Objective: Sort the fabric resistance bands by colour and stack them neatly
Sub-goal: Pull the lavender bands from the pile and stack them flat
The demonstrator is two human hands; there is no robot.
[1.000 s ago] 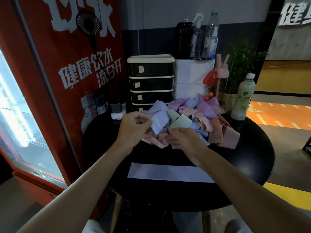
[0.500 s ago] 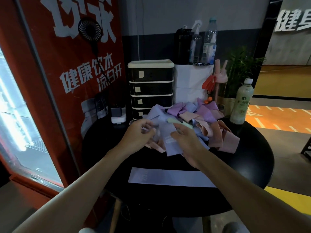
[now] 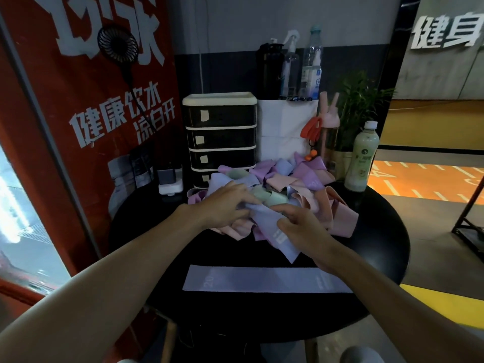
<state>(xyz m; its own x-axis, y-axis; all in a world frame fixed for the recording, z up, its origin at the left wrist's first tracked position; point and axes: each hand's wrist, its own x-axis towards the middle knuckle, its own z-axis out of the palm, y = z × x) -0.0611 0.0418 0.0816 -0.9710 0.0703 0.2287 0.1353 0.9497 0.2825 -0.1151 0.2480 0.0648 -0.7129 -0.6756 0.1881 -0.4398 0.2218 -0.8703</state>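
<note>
Head view — the left hand [image 3: 225, 203] and right hand [image 3: 301, 227] both pinch one pale blue band [image 3: 271, 230] over the pile [image 3: 309, 179].

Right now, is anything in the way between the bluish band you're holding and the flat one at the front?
Nothing visible. The left hand and right hand both grip the bluish band, and only bare black table lies between its hanging end and the flat band. The right forearm does cross that band's right end.

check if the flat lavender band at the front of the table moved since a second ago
No. The flat lavender band still lies with its left end in line with the left edge of the drawer unit.
</note>
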